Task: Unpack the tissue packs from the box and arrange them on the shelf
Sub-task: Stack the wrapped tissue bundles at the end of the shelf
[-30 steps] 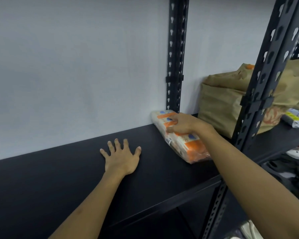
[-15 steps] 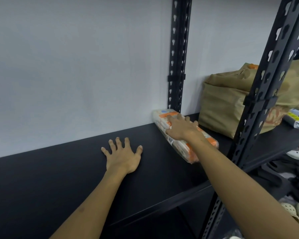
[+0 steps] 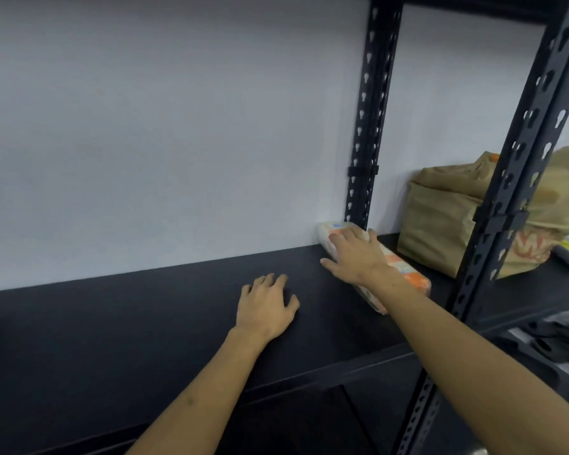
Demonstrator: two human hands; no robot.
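Tissue pack (image 3: pixel 408 277) lies flat on black shelf (image 3: pixel 145 323) at the back right corner, by rear post (image 3: pixel 368 126). Right hand (image 3: pixel 358 254) palm-down on pack, fingers spread, pressing rather than gripping. Left hand (image 3: pixel 266 307) at 8 o'clock from pack, on bare shelf, fingers slightly curled. Brown bag (image 3: pixel 440 218) at 3 o'clock, past the post.

shelf (image 3: pixel 112 326) left: bare | right: tissue pack (image 3: pixel 404 274), post (image 3: pixel 363 126), probably touching
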